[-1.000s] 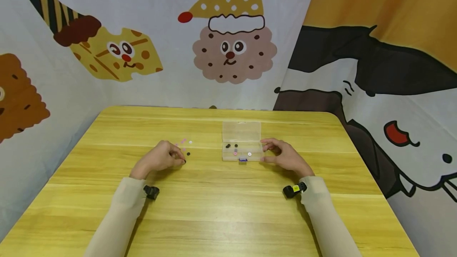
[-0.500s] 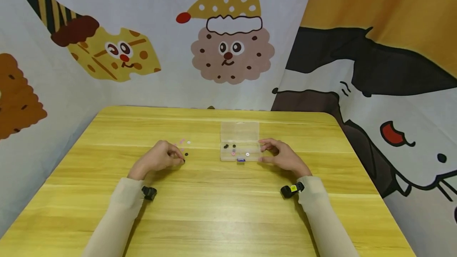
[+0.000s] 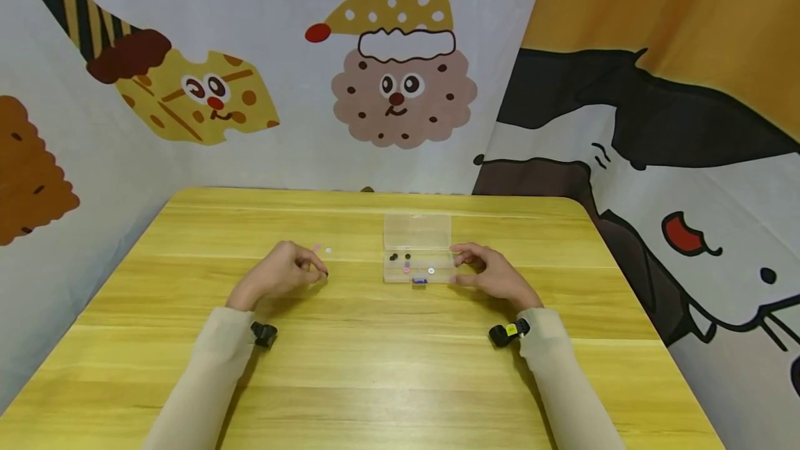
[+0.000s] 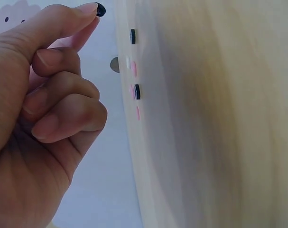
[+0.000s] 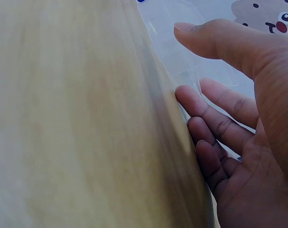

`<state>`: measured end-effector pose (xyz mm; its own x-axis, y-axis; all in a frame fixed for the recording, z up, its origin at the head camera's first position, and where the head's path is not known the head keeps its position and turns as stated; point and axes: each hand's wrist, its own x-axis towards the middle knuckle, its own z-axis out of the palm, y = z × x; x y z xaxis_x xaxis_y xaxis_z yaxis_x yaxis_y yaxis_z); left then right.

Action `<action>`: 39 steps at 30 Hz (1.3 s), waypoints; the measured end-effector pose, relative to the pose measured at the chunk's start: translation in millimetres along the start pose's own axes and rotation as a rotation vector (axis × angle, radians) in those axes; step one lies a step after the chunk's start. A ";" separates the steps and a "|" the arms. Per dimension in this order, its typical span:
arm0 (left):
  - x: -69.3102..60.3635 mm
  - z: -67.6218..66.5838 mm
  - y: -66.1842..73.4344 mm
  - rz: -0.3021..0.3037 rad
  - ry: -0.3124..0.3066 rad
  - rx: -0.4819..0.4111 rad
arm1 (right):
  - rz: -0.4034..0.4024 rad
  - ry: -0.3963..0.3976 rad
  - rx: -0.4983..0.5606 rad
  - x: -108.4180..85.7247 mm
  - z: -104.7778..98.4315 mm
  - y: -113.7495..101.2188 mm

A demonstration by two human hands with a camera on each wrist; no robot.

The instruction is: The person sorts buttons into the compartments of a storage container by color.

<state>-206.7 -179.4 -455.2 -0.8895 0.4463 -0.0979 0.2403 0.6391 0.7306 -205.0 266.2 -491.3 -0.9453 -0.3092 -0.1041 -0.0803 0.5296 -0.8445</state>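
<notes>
Pinched between thumb and forefinger of the left hand [image 3: 278,273], other fingers curled toward the palm: a black piece [image 4: 101,9], raised off the table [image 3: 387,367], left of the box. Small, rounded and glossy, jutting just past the fingertips; partly covered by them, so long axis hard to judge. In the head view, only a dark speck.

Curved loosely round the right end of the clear box [image 3: 389,278]: the right hand [image 3: 494,275], thumb well apart from the fingers, at the near corner, fingertips toward the far one; firmness of hold impossible to tell. Long axis of the box left to right, lid [image 3: 417,231] open on the far side, blue latch [image 3: 419,281] facing the person. Inside, black bits [image 3: 394,257], a pink bit [image 3: 407,269] and a white bit [image 3: 431,271]; dividers too faint to make out.

Flat on the table near the left hand: loose black discs [image 4: 137,91], hidden from the head view, pink scraps [image 4: 134,69], and a white disc [image 3: 328,251]. Box cut off at top in the right wrist view.
</notes>
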 end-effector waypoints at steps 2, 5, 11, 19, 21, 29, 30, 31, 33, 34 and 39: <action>1.3 0.1 1.9 0.011 0.002 0.006 | -0.003 0.002 -0.004 0.3 0.1 0.5; 3.5 0.5 5.2 0.023 0.005 0.002 | -0.013 0.004 -0.005 0.8 0.6 1.4; 8.8 1.7 9.6 0.027 0.013 -0.004 | -0.024 0.003 -0.013 -0.3 0.2 0.3; 9.6 0.3 6.9 0.009 -0.009 -0.001 | -0.031 0.000 -0.033 -1.4 -1.2 2.1; 8.3 0.0 5.6 -0.009 -0.027 -0.001 | -0.033 -0.001 -0.032 -0.8 -0.7 2.3; 3.3 0.8 2.4 -0.044 -0.099 -0.029 | -0.012 -0.009 -0.018 -0.9 0.1 -6.2; 2.9 1.0 1.8 -0.041 -0.104 -0.031 | -0.009 -0.013 -0.015 -2.6 -0.2 -10.3; 2.6 1.2 1.4 -0.039 -0.109 -0.034 | -0.009 -0.015 -0.013 -4.6 -0.7 -14.9; 2.6 2.1 0.7 -0.035 -0.116 -0.037 | -0.013 -0.021 -0.015 -9.8 -1.9 -24.9; 2.6 2.4 0.2 -0.027 -0.122 -0.036 | -0.019 -0.024 -0.018 -12.1 -2.6 -29.4; 5.1 5.4 -1.9 -0.014 -0.126 -0.034 | -0.028 -0.027 -0.030 -17.1 -4.5 -37.4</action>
<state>-209.7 -175.0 -460.8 -0.8364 0.5139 -0.1909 0.2130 0.6255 0.7506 -187.3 255.3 -455.6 -0.9335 -0.3458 -0.0950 -0.1169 0.5438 -0.8310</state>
